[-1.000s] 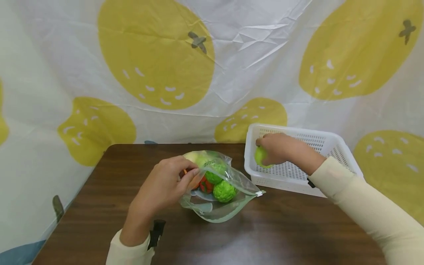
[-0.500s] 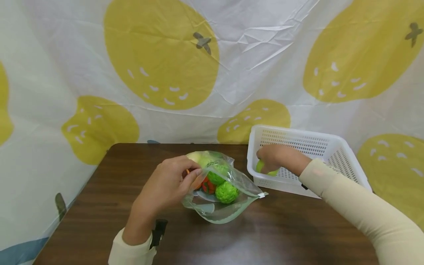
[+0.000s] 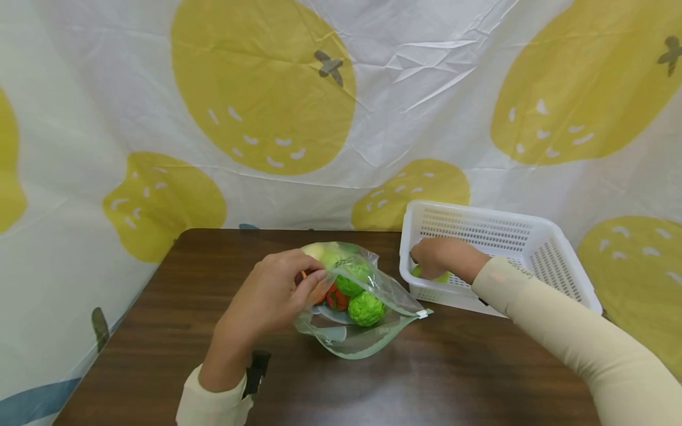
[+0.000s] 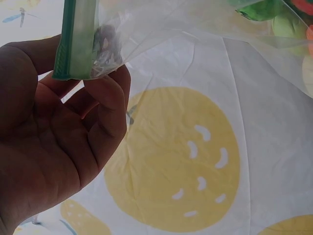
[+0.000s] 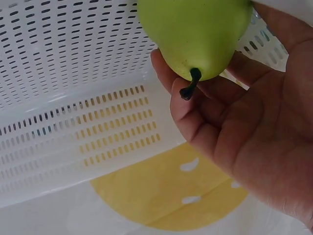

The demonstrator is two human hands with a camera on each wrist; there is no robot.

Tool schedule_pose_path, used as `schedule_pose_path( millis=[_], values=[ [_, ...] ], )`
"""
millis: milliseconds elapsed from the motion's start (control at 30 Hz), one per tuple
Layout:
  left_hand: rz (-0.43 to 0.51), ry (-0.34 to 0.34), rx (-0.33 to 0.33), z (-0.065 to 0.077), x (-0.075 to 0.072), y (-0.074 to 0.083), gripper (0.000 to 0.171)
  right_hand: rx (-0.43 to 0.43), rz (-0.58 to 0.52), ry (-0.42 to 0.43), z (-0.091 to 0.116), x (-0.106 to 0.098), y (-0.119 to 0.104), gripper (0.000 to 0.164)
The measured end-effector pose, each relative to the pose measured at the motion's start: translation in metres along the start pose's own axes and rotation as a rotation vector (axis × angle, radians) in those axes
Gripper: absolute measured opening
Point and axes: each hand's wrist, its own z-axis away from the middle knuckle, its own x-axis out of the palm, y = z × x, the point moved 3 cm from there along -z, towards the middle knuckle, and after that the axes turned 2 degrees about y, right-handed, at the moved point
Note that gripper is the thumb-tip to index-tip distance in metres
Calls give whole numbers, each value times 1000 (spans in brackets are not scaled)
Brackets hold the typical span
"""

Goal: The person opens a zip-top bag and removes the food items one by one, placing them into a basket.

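Count: one clear zip bag, one white basket, one green pear; within the bag, two bumpy green items and one red item discernible. Left hand: fingers curled, pinching the bag's rim. Right hand: fingers curled round the pear, inside the basket's left end

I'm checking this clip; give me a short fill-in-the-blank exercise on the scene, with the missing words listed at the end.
1. The right grip holds a green ____ with a dark stem.
2. The left grip pinches the edge of a clear plastic ____ with produce inside.
3. The perforated basket is ____ in colour.
4. In the head view, the basket stands toward the ____ side of the brown table.

Missing words: pear; bag; white; right.
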Motion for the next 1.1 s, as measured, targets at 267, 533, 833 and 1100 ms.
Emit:
schedule_pose_path(
  millis=[267, 533, 833, 1100],
  values=[
    [-1, -1, -3, 0, 1, 0, 8, -14, -18, 33, 2, -3, 4, 16],
    [-2, 4, -3, 0, 1, -1, 8, -33, -58, 95, 9, -20, 8, 56],
    [7, -2, -11, 0, 2, -1, 8, -45, -124, 253, 40, -54, 10, 43],
    [28, 16, 18, -2, 4, 0, 6, -113, -253, 580, 120, -81, -29, 42]
  ],
)
